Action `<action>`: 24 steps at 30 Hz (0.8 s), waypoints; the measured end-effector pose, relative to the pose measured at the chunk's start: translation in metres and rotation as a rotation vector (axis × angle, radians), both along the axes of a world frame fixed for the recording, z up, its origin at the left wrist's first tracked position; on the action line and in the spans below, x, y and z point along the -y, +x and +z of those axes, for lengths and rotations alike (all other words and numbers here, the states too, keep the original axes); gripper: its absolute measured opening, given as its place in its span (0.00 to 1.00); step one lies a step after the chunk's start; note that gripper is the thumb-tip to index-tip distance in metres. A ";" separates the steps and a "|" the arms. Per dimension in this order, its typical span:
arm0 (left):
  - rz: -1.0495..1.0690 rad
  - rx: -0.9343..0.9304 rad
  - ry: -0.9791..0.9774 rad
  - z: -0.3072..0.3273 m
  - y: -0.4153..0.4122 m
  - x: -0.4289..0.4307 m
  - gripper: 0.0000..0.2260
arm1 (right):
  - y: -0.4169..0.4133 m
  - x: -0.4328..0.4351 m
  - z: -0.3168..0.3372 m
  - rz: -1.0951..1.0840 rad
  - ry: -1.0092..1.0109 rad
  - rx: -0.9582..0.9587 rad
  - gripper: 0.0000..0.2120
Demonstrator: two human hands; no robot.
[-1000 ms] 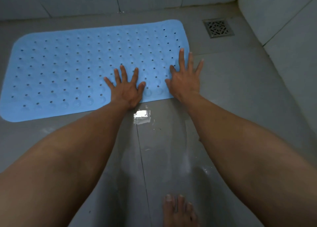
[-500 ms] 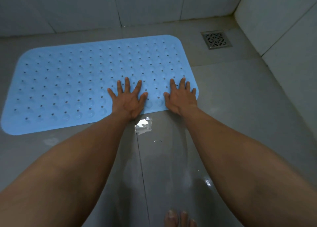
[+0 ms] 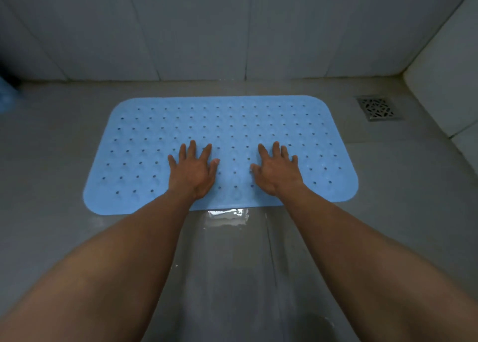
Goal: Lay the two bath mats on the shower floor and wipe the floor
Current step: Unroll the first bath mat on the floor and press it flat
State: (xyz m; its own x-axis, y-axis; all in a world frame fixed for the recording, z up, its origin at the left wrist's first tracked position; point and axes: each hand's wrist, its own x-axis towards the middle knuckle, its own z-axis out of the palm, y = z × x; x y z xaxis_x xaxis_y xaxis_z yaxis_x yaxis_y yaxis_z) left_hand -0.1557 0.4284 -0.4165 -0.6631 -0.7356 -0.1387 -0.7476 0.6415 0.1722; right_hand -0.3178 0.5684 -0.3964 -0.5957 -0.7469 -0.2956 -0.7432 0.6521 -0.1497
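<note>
A light blue bath mat [image 3: 227, 127] with rows of small holes lies flat on the wet grey shower floor [image 3: 232, 264]. My left hand [image 3: 192, 171] presses palm-down on the mat's near middle, fingers spread. My right hand [image 3: 276, 172] lies flat on the mat a little to the right, fingers also spread. Neither hand holds anything. Only this one mat can be clearly made out.
A metal floor drain [image 3: 377, 108] sits at the back right corner. Tiled walls [image 3: 207, 31] close the back and the right side. A blurry blue thing [image 3: 7, 97] shows at the far left edge. A wet glare patch [image 3: 227, 216] shines just in front of the mat.
Both hands have slid leftward along the mat toward its middle and moved apart. The view has tilted up, showing more of the back wall.
</note>
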 end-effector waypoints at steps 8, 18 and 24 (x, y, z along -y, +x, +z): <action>0.134 0.125 0.055 -0.018 0.060 0.066 0.31 | 0.039 0.044 -0.024 -0.036 0.121 0.072 0.33; 0.136 0.109 0.038 -0.032 0.074 0.068 0.32 | 0.040 0.043 -0.026 -0.039 0.141 0.082 0.35; 0.131 0.136 0.064 -0.028 0.076 0.069 0.33 | 0.041 0.042 -0.024 -0.025 0.138 0.090 0.36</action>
